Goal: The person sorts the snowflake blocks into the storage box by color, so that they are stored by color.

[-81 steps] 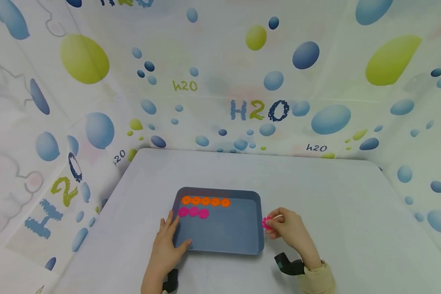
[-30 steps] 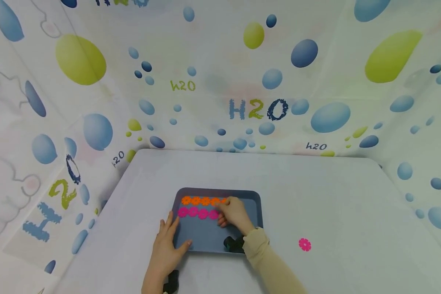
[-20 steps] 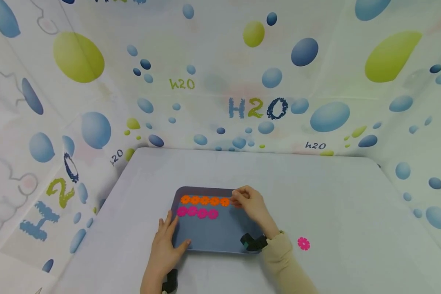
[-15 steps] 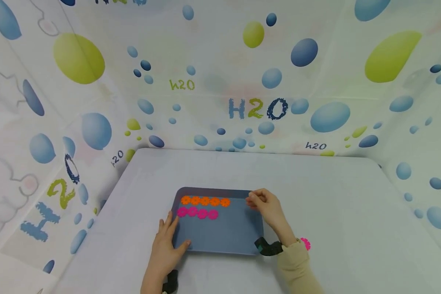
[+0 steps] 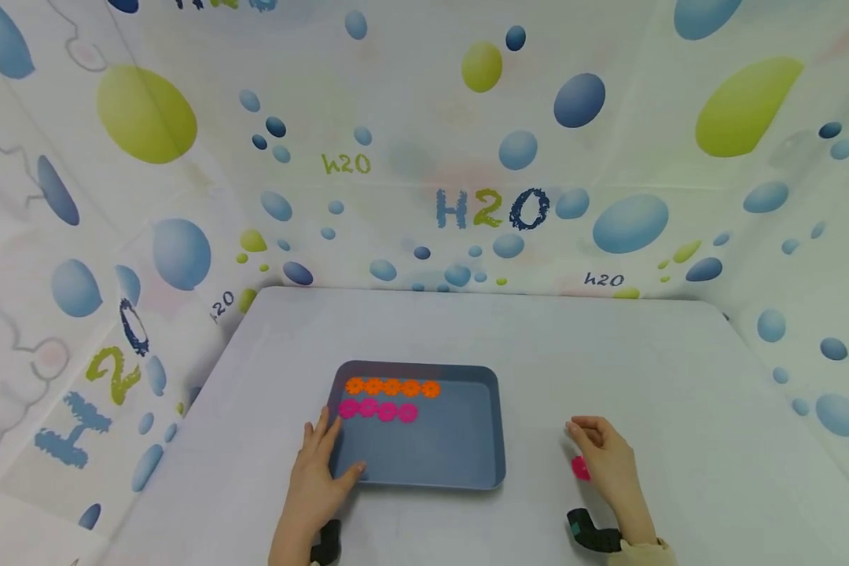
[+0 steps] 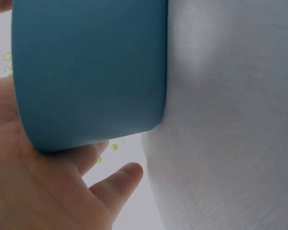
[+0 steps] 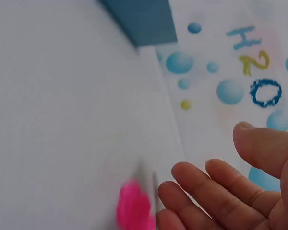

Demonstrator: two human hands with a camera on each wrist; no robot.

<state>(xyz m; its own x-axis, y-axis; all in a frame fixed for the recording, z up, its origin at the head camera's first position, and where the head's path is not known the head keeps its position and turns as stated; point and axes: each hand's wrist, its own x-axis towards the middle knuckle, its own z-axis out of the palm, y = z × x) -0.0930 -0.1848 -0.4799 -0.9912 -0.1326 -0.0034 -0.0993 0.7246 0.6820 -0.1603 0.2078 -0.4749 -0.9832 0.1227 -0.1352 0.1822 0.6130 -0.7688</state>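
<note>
A blue-grey tray [image 5: 439, 448] lies on the table, holding a back row of several orange flower-shaped pieces [image 5: 392, 387] and, in front of it, several pink flower-shaped pieces [image 5: 387, 411]. My left hand [image 5: 316, 472] rests against the tray's front left corner, fingers spread along the left side and thumb at the front rim. In the left wrist view the palm touches the tray's outer wall [image 6: 91, 72]. Right of the tray, my right hand [image 5: 608, 464] hovers with relaxed fingers and nothing held. Just under it a loose pink flower [image 5: 579, 468] lies on the table, partly hidden by the hand.
The white-covered table [image 5: 523, 334] reaches back to a printed cloth backdrop [image 5: 410, 118] with blue and green drops and lettering. Cloth also hangs at both sides. Dark wrist cameras sit below each hand, the right one [image 5: 594, 534] close over the table.
My right hand has let go of a pink flower at the right end of the pink row, then moved right, off the tray, to the loose pink flower. My left hand stays put.
</note>
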